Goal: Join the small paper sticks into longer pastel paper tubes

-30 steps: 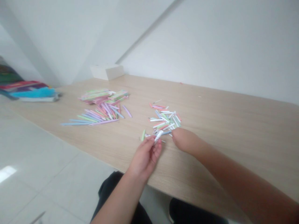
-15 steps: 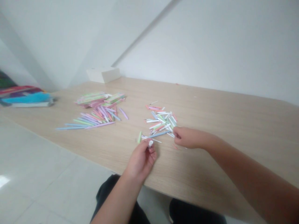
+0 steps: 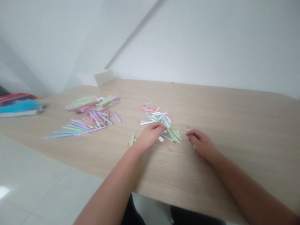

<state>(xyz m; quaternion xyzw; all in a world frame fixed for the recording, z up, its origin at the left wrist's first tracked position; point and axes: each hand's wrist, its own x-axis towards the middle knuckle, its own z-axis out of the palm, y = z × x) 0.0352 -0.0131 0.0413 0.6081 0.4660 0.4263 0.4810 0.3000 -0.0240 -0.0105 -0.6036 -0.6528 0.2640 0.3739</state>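
My left hand (image 3: 152, 134) reaches palm down into a loose pile of pen parts (image 3: 161, 117) in white, green, blue and orange. Its fingertips are closed at the pile, and what they pinch is hidden. A small white piece (image 3: 161, 138) shows just beneath those fingers; I cannot tell whether it is held or lying there. To the right of the pile, my right hand (image 3: 201, 142) grips a thin pen refill (image 3: 194, 146), whose dark tip sticks out above the fingers. Between the hands lie a green barrel (image 3: 177, 135) and an orange piece (image 3: 169, 148).
Pastel pens (image 3: 91, 120) are heaped on the left of the wooden table (image 3: 234, 118). Behind them lie patterned pen boxes (image 3: 93, 103). A white box (image 3: 97, 77) stands by the wall, and blue and red packages (image 3: 20, 104) sit at the far left.
My left hand has moved forward and turned palm down over the pile. The right hand has drawn away to the right with a refill. The blue barrel near the pile's front is no longer visible.
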